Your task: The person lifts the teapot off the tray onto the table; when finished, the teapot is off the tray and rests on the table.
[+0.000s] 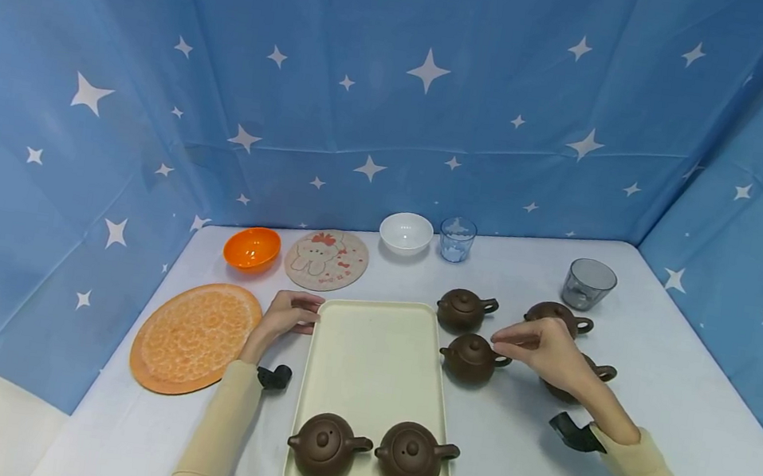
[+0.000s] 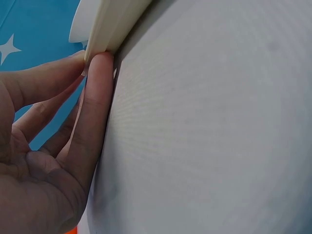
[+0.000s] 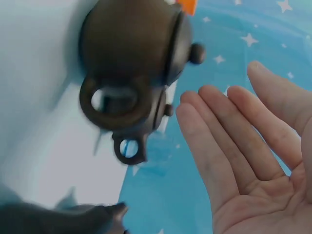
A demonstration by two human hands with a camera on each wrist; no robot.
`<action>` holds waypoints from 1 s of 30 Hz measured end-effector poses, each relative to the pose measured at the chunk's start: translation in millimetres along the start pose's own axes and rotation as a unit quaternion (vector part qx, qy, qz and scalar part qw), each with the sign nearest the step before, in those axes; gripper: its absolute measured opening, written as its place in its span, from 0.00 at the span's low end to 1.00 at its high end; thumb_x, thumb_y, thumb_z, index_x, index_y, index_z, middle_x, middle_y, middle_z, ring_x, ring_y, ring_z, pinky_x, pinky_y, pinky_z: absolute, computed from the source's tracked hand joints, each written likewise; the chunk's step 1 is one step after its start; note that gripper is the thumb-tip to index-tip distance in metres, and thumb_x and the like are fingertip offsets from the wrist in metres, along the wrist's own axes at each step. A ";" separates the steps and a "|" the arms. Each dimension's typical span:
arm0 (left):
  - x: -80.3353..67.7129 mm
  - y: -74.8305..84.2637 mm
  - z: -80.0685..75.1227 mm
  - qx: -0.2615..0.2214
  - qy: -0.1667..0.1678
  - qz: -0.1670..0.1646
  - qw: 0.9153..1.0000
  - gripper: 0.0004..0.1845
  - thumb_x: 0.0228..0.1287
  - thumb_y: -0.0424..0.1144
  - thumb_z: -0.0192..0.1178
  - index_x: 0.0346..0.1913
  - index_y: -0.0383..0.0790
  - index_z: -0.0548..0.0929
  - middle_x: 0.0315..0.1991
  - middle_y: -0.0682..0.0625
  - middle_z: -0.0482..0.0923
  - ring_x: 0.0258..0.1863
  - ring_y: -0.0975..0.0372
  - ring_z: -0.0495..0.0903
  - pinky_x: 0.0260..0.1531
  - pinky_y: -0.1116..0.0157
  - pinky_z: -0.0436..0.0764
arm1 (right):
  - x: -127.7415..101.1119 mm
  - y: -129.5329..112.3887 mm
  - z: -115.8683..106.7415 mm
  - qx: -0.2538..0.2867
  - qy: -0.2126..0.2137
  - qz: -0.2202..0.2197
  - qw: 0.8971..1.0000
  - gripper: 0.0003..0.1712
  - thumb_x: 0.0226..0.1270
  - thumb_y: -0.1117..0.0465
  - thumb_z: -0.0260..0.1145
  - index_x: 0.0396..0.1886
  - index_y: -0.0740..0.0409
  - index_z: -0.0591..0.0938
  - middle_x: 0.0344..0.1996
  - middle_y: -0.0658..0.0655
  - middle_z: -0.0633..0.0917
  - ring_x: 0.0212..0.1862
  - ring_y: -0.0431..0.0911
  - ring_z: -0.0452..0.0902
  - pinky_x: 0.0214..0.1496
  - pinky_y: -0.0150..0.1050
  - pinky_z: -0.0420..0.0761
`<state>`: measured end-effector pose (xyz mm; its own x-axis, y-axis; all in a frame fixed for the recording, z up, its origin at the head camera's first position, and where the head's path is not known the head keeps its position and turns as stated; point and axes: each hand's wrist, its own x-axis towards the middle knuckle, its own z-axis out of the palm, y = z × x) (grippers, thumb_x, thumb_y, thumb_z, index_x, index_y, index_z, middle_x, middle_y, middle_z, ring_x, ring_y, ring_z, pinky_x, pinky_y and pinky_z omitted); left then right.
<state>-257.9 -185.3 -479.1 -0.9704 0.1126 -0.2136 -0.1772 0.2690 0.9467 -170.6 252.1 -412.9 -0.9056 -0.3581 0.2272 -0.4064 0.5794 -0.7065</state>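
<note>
Cream plastic tray (image 1: 374, 350) lies lengthwise at the centre of the counter (image 1: 652, 434), which is covered in pale cloth. Two brown clay teapots stand side by side at the tray's near end: near-left teapot (image 1: 323, 447) and near-right teapot (image 1: 412, 457), handles pointing right.

Left hand (image 1: 286, 315) rests at the tray's far-left corner. In the left wrist view, its fingers (image 2: 95, 107) lie nearly straight with the tips touching the underside of the tray rim (image 2: 105, 29); they are not curled round it.

Right hand (image 1: 544, 348) hovers just right of the middle teapot (image 1: 472, 358), which stands on the counter beside the tray's right edge. In the right wrist view, the fingers (image 3: 229, 131) are extended and relaxed, palm open, close to the teapot's handle (image 3: 114, 105) but not touching it. The hand holds nothing.

Three more teapots stand on the counter: the far teapot (image 1: 463, 310) behind the middle one, the rear-right teapot (image 1: 558, 315) and another teapot (image 1: 591, 374) partly hidden behind the right hand.

Along the back of the counter: an orange bowl (image 1: 251, 248), a round cartoon coaster (image 1: 326, 260), a white bowl (image 1: 406, 233), a clear glass (image 1: 457, 239) and a grey glass (image 1: 588, 284). An orange round mat (image 1: 195, 336) lies left of the tray.
</note>
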 end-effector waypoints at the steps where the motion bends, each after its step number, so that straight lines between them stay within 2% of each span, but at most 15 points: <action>1: 0.1 -0.1 -0.1 0.000 0.000 0.000 1.000 0.20 0.57 0.23 0.62 0.55 0.27 0.78 0.42 0.38 0.78 0.29 0.62 0.81 0.33 0.63 0.88 | -2.0 -2.9 0.9 0.008 -0.004 -0.002 1.000 0.08 0.56 0.66 0.72 0.37 0.61 0.88 0.34 0.55 0.89 0.34 0.36 0.84 0.34 0.30 0.85; 8: -0.4 2.1 -1.2 -0.008 -0.011 -0.005 1.000 0.21 0.57 0.23 0.62 0.56 0.26 0.77 0.45 0.35 0.77 0.29 0.62 0.81 0.35 0.61 0.88 | -19.8 -14.9 20.4 0.073 -0.084 -0.042 0.993 0.10 0.59 0.62 0.70 0.39 0.62 0.87 0.35 0.54 0.89 0.38 0.35 0.84 0.36 0.32 0.85; 13: -12.3 17.9 -0.3 -0.005 -0.027 -0.006 1.000 0.22 0.58 0.22 0.60 0.57 0.23 0.75 0.47 0.30 0.75 0.30 0.60 0.82 0.39 0.57 0.87 | -33.8 -21.5 39.2 0.125 -0.128 -0.061 0.982 0.12 0.59 0.62 0.70 0.39 0.66 0.86 0.35 0.57 0.88 0.38 0.37 0.84 0.39 0.34 0.87; 16: -13.4 18.8 -0.3 -0.004 -0.026 -0.004 1.000 0.22 0.58 0.22 0.60 0.57 0.22 0.75 0.47 0.29 0.75 0.30 0.60 0.82 0.38 0.57 0.87 | -41.1 -26.1 47.2 0.149 -0.141 -0.061 0.977 0.13 0.58 0.62 0.71 0.38 0.67 0.86 0.35 0.58 0.88 0.38 0.38 0.85 0.38 0.36 0.87; 21: -1.2 2.3 -1.6 -0.005 -0.013 -0.003 1.000 0.21 0.58 0.24 0.61 0.56 0.25 0.77 0.46 0.33 0.77 0.30 0.62 0.82 0.36 0.60 0.87 | -51.8 -31.8 57.9 0.180 -0.162 -0.053 0.969 0.13 0.58 0.61 0.71 0.37 0.68 0.86 0.33 0.59 0.88 0.36 0.38 0.85 0.37 0.36 0.87; 23: -0.7 1.1 -1.0 -0.002 -0.007 -0.002 1.000 0.21 0.58 0.24 0.61 0.56 0.26 0.77 0.45 0.35 0.77 0.29 0.63 0.82 0.35 0.62 0.87 | -55.6 -32.7 62.4 0.192 -0.166 -0.054 0.966 0.14 0.58 0.60 0.71 0.37 0.68 0.86 0.33 0.59 0.88 0.36 0.39 0.85 0.37 0.37 0.87; 30: -0.9 0.4 0.7 0.004 0.001 0.003 1.000 0.20 0.57 0.24 0.61 0.54 0.27 0.78 0.42 0.38 0.78 0.29 0.63 0.81 0.33 0.63 0.87 | -65.6 -31.7 75.0 0.222 -0.155 -0.080 0.959 0.13 0.57 0.63 0.71 0.37 0.70 0.86 0.33 0.58 0.89 0.35 0.40 0.86 0.34 0.40 0.88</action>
<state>-257.0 -184.6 -478.7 -0.9719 0.1116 -0.2074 -0.1700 0.2765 0.9458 -89.3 202.3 -455.6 -0.7278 -0.6575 0.1948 -0.3831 0.1543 -0.9107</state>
